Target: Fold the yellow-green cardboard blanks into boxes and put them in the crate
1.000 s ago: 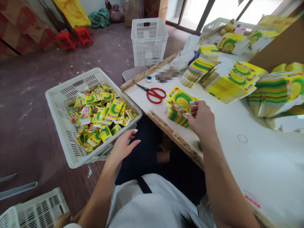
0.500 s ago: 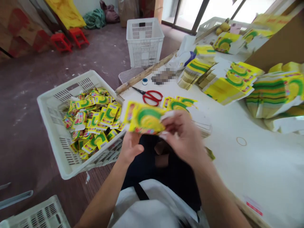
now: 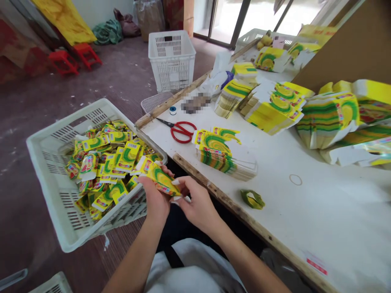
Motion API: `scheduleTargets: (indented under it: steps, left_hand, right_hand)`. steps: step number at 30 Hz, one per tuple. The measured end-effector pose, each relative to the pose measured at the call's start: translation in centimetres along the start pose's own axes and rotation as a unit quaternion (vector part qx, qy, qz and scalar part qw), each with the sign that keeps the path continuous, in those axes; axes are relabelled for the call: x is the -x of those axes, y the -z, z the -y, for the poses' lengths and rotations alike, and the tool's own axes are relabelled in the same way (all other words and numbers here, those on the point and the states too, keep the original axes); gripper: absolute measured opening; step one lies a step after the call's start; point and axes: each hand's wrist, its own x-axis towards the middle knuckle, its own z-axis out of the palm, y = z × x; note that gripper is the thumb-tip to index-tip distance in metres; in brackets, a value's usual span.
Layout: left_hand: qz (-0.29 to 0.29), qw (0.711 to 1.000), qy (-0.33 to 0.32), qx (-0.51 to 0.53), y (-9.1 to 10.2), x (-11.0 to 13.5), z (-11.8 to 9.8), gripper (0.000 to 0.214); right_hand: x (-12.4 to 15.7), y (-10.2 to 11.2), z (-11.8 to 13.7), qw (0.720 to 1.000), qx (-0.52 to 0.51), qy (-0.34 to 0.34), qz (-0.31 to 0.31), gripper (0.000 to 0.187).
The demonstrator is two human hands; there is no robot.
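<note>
Between both hands I hold a small yellow and green carton (image 3: 159, 176), raised beside the table edge and tilted. My left hand (image 3: 155, 199) is wrapped round its near side, the thumb along its left end. The fingers of my right hand (image 3: 195, 203) pinch its right end, where a white flap shows. Left of my hands stands a white plastic crate (image 3: 45, 171) with many similar yellow cartons (image 3: 104, 162) heaped inside. On the white table (image 3: 305, 215) lies a stack of flat cartons (image 3: 222, 156), to the right of my hands.
Red-handled scissors (image 3: 181, 132) and a small spool (image 3: 172, 110) lie near the table's left edge. More flat carton stacks (image 3: 277, 108) line the back. A rubber band (image 3: 295, 179) and a green-yellow scrap (image 3: 253, 198) lie nearer. Another white crate (image 3: 172, 61) stands behind on the floor.
The carton has come down and left, away from the table stack and nearer the crate. My left hand now wraps round it, and my right hand has shifted to its end. The view has turned right.
</note>
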Motion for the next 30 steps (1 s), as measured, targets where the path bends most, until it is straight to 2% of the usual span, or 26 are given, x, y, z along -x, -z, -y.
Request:
scheduleTargets:
  steps: [1,3,7,9,11,13,15,18,19,20,21,22,24,25,27,29,30]
  left_hand:
    - [0.024,0.999,-0.009,-0.018,0.3,0.2,0.1,0.072]
    - [0.050,0.997,-0.037,-0.037,1.2,0.6,0.4,0.065]
    - [0.004,0.996,-0.076,-0.053,3.4,0.5,0.4,0.037]
    - [0.032,0.992,-0.070,-0.095,4.6,-0.1,-0.5,0.032]
    - [0.093,0.983,-0.071,-0.142,5.8,-1.1,-2.3,0.040]
    - [0.154,0.970,-0.105,-0.154,6.6,-1.9,-4.5,0.066]
    - [0.205,0.949,-0.144,-0.189,6.7,-2.1,-6.4,0.082]
    - [0.299,0.882,-0.116,-0.347,5.4,-1.2,-6.9,0.093]
    - [0.329,0.855,-0.093,-0.390,4.7,-0.7,-6.4,0.090]
    - [0.344,0.838,-0.079,-0.416,4.0,-0.2,-5.7,0.076]
    - [0.336,0.837,-0.070,-0.426,3.4,0.4,-4.9,0.059]
    - [0.323,0.840,-0.073,-0.431,2.9,0.8,-4.1,0.052]
    - [0.304,0.840,-0.087,-0.440,2.4,1.7,-2.7,0.052]
    - [0.304,0.837,-0.099,-0.443,2.3,2.0,-2.1,0.057]
    - [0.322,0.826,-0.138,-0.441,2.4,2.6,-1.1,0.069]
    - [0.346,0.814,-0.197,-0.424,2.5,3.0,-0.5,0.073]
    - [0.351,0.809,-0.228,-0.413,2.6,3.0,-0.3,0.072]
  right_hand:
    - [-0.2,0.4,-0.1,1.000,0.012,0.011,-0.017,0.027]
    - [-0.3,1.4,-0.1,0.998,0.040,0.039,-0.040,0.026]
    - [-0.2,3.1,0.6,0.992,0.078,0.093,-0.037,0.027]
    - [0.0,3.9,1.0,0.990,0.086,0.109,-0.040,0.027]
    - [0.1,4.7,1.6,0.984,0.118,0.122,-0.047,0.030]
    - [0.1,5.6,2.2,0.973,0.173,0.147,-0.040,0.033]
    - [0.1,6.0,2.9,0.954,0.234,0.185,-0.016,0.033]
    - [0.4,5.5,3.6,0.927,0.282,0.247,0.013,0.032]
    - [0.5,5.1,3.6,0.924,0.281,0.260,0.007,0.033]
    - [0.6,4.7,3.5,0.926,0.269,0.264,-0.014,0.032]
    - [0.7,4.3,3.2,0.934,0.244,0.257,-0.051,0.033]
    - [0.7,3.9,2.8,0.944,0.206,0.237,-0.099,0.039]
    - [0.9,3.3,1.7,0.969,0.081,0.156,-0.176,0.056]
    - [0.9,3.0,1.2,0.978,0.001,0.101,-0.180,0.061]
    - [0.9,2.6,0.3,0.980,-0.166,-0.014,-0.110,0.059]
    - [0.7,2.4,-0.1,0.955,-0.282,-0.094,-0.005,0.056]
    - [0.5,2.3,-0.2,0.944,-0.308,-0.116,0.026,0.056]
